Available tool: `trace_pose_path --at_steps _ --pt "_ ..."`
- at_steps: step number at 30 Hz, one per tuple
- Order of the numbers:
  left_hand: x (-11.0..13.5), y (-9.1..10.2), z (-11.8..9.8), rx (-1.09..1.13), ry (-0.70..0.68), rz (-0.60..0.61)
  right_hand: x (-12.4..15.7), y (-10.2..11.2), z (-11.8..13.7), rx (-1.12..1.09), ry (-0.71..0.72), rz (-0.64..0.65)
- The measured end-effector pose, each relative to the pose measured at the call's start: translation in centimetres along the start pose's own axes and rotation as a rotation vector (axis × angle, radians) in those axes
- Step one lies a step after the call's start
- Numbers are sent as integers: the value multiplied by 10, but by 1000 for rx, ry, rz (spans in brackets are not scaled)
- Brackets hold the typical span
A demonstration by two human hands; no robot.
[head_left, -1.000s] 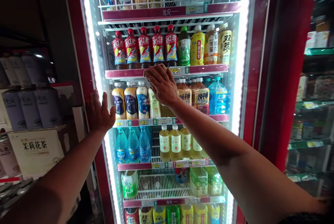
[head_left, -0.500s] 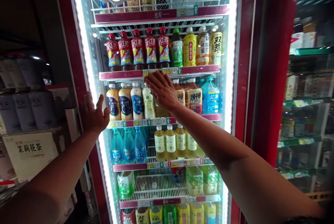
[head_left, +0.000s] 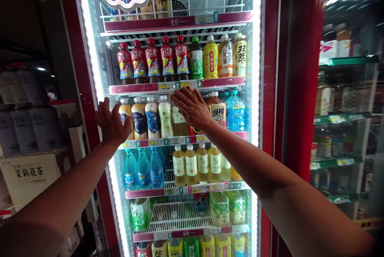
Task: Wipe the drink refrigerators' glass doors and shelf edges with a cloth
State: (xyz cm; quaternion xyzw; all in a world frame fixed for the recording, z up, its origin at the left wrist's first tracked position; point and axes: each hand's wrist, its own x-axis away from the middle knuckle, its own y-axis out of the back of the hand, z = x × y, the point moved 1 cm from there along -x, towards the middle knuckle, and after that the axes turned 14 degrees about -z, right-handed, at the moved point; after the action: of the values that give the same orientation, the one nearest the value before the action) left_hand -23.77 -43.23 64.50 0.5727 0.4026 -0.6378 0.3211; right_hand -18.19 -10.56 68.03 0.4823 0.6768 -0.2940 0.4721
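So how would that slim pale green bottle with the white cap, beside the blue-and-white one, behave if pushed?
The pale green bottle looks tall and narrow, so a high push might tip it. Its rounded shape suggests it could roll once toppled.

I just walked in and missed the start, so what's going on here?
Someone's right hand is held open in front of a lit drinks cooler, hiding part of what stands below the red-capped bottles. Their left hand is open at the cooler's left side, overlapping a bottle with a dark blue label in this view. Neither hand is holding anything. I can't tell whether either touches a surface.
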Motion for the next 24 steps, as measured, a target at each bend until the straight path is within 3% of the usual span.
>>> trace_pose_path --at_steps 5,8,11,16,21,24 --pt "-19 -16 -25 56 -20 59 1 1 -1 16 -81 -45" --pt "-20 -23 -32 76 -14 97 4 7 -6 12 2 35" --pt "-18 -27 -33 79 -19 112 6 16 -19 39 32 60" --pt "-15 -29 -31 79 -18 94 5 17 -30 85 -54 -34" --pt "-15 -29 -31 107 -10 89 14 30 -40 82 37 20" --pt "-15 -30 -29 90 -17 88 17 38 -54 123 -32 -40"
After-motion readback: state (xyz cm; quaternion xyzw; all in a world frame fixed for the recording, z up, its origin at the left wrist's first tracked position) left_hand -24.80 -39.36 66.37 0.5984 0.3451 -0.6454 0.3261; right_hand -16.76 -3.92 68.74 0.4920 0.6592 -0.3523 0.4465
